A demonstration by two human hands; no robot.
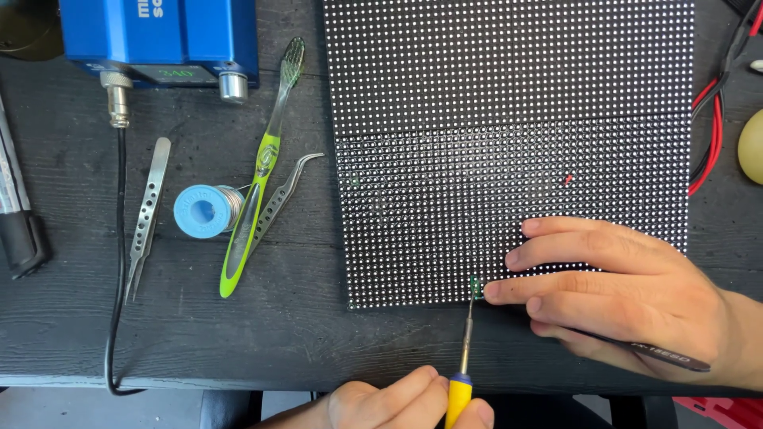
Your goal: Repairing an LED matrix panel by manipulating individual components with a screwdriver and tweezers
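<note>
Your left hand (pixel 397 401) is curling in a pinch grip low down; your right hand (pixel 628 290) is lying flat, fingers stretched leftward.

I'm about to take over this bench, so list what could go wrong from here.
1. The soldering iron tip sits at the LED panel lower edge, right beside the right hand index fingertip; a slip could burn it.
2. Only the left hand steadies the iron, low on its yellow handle, so the tip may wander onto neighbouring dots.
3. The cable from the blue station hangs over the table edge and could snag.
</note>
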